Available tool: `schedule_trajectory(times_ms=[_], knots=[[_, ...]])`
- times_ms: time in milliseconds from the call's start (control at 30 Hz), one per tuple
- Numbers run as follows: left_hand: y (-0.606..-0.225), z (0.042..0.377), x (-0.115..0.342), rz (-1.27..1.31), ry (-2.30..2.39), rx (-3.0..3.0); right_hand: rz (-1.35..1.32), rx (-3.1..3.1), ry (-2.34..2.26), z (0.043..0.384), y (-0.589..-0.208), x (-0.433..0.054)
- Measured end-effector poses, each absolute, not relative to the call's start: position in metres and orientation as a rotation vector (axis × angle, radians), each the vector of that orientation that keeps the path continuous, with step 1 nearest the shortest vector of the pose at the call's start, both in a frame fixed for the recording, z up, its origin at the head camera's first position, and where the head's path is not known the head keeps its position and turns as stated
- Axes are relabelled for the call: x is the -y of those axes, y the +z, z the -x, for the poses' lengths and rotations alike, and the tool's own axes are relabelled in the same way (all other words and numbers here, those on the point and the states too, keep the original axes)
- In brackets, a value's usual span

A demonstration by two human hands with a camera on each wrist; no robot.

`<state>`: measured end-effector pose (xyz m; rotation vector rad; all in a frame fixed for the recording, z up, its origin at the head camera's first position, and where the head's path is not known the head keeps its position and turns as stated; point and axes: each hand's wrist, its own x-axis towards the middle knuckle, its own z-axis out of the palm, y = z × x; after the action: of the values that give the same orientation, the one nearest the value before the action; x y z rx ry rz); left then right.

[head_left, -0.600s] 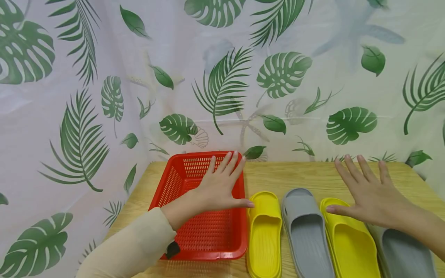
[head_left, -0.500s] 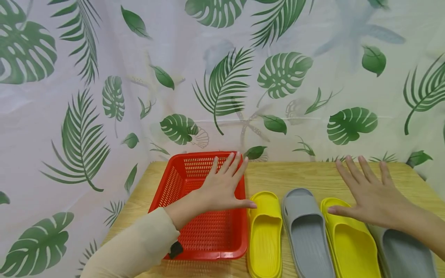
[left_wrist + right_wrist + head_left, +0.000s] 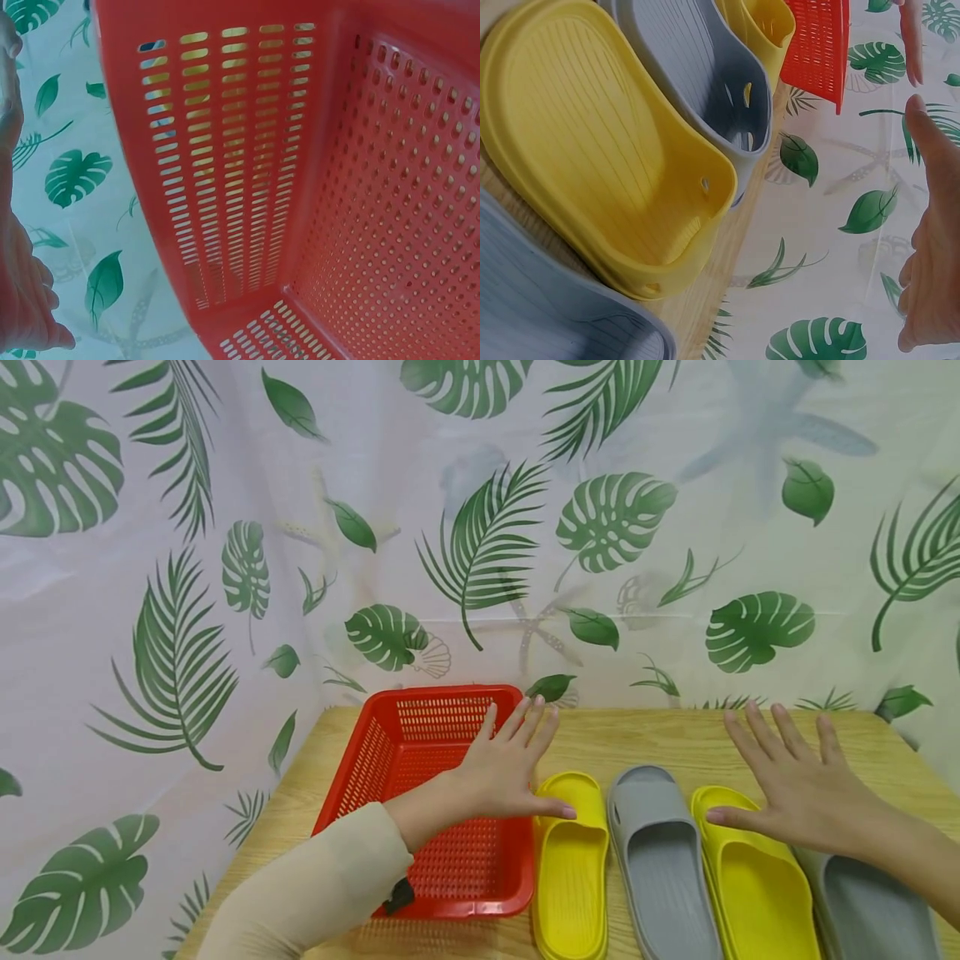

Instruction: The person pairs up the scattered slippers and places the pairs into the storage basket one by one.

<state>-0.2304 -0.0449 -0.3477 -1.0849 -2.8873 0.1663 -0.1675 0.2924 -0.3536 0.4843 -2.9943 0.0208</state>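
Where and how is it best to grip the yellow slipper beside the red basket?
Probably pinch the yellow slipper by its strap from above, on the near side: it lies sole-down, opening facing that way. The red basket and grey slipper stand close on either side.

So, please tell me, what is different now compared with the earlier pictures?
The left hand moved right in the head view, now overlapping more of the leftmost yellow slipper. Neither hand took or released anything. The right hand barely moved; the red basket and the other slippers stayed in place.
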Motion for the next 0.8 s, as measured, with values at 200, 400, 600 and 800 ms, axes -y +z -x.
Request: schedule_trajectory(times_ms=[200,400,600,800], knots=[[-0.354,0.230,0.039,1.099,0.235,2.887,-0.471,3.012,0.023,0.169,-0.359,-0.294],[-0.355,0.229,0.035,1.126,0.248,2.904,-0.493,3.026,0.083,0.168,-0.366,-0.298],[-0.356,0.229,0.030,1.156,0.232,2.961,-0.467,3.054,0.086,0.168,-0.372,-0.300],[-0.356,0.231,0.026,1.182,0.211,3.036,-0.491,3.071,0.122,0.167,-0.376,-0.303]])
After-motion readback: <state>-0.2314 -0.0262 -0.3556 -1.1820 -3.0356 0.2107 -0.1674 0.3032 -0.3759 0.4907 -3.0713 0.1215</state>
